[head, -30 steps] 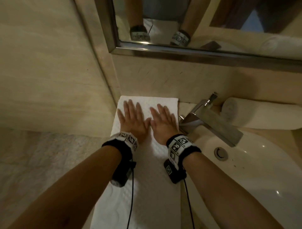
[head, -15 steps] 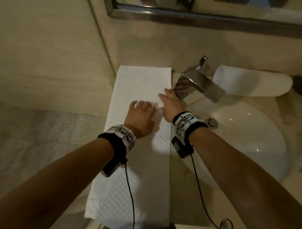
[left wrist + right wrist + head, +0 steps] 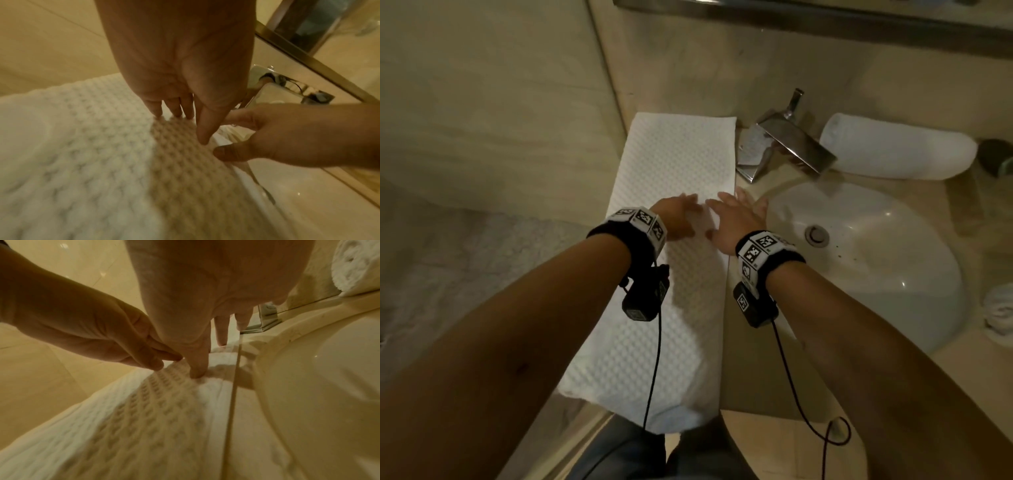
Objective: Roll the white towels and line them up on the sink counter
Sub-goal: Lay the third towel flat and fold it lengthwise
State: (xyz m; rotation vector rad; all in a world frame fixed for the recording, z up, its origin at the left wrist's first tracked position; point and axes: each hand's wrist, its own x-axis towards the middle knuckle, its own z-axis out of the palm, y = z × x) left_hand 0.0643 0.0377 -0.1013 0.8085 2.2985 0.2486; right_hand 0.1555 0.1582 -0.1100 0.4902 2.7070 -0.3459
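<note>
A long white waffle-weave towel (image 3: 674, 164) lies flat on the counter left of the sink, its near end hanging over the front edge. Both hands rest on its middle with straight fingers. My left hand (image 3: 678, 214) touches the towel (image 3: 82, 146) with its fingertips (image 3: 158, 113). My right hand (image 3: 736, 216) sits at the towel's right edge, thumb tip (image 3: 196, 373) pressing the cloth (image 3: 144, 410). A rolled white towel (image 3: 897, 152) lies behind the basin, right of the faucet; its end shows in the right wrist view (image 3: 355, 266).
A chrome faucet (image 3: 787, 142) stands between the flat towel and the roll. The white basin (image 3: 876, 260) fills the right side. A bunched white cloth (image 3: 1000, 313) lies at the far right. A wall (image 3: 500, 102) bounds the counter on the left; a mirror frame (image 3: 825, 17) runs above.
Both hands have slid back along the towel from its far end towards its middle. The head view has tilted downward, showing more of the towel's near end.
</note>
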